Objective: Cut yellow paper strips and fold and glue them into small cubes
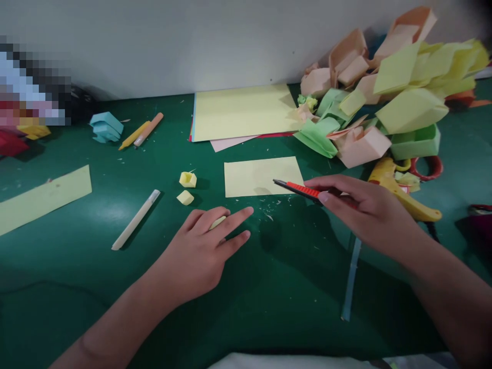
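Note:
My right hand (359,207) is closed around a red-and-black craft knife (302,190), its dark tip pointing left. The tip hovers above or just touches a pale yellow paper rectangle (253,177); I cannot tell which. My left hand (203,246) is near the table, palm down, with two digits stretched to the right. Between its fingers shows a small pale yellow paper piece (218,222), mostly hidden. Just beyond that hand sit a tiny yellow folded paper box (188,179) and a small yellow paper piece (185,198).
Folded paper shapes (365,143) heap at the right, beside a yellow glue gun (407,197) and red-handled scissors (426,168). Paper sheets (246,113) lie at the back. Leftward are a rolled paper stick (136,220), a paper strip (46,200) and a blue folded shape (106,127).

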Available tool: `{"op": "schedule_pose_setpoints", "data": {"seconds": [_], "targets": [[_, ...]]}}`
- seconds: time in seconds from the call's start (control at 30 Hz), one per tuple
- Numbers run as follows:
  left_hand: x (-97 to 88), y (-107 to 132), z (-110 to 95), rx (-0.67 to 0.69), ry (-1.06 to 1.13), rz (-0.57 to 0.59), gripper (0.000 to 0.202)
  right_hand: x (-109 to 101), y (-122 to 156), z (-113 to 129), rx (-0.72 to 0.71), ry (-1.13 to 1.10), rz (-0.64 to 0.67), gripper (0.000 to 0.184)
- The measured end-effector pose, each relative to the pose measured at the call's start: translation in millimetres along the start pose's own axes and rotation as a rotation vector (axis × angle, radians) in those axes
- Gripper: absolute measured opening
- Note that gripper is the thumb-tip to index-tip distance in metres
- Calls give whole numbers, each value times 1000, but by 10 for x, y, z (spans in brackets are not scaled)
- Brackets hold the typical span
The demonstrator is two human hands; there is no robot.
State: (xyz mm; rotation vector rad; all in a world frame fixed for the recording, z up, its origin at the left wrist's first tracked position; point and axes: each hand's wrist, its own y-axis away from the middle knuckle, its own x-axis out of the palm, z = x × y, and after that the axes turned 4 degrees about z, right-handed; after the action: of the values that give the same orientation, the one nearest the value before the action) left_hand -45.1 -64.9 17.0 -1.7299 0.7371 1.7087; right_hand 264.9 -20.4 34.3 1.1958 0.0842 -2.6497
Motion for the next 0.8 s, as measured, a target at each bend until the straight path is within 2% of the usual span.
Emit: {"op": "schedule_pose_setpoints", "data": {"seconds": [0.23, 0.5, 0.6, 0.8], "targets": [[25, -9, -162, -73, -181, 4, 59, 14, -1, 24, -22, 12, 16, 31], [-98, 52, -162, -35, -17, 66, 54, 6, -6, 37, -27, 29, 25, 30], [-94, 58, -159, -89, -41, 51, 57, 10, -8, 31, -12, 11, 23, 30], [17, 1, -279, -121, -255, -30, 53, 18, -7, 33, -12, -33, 29, 31]]}}
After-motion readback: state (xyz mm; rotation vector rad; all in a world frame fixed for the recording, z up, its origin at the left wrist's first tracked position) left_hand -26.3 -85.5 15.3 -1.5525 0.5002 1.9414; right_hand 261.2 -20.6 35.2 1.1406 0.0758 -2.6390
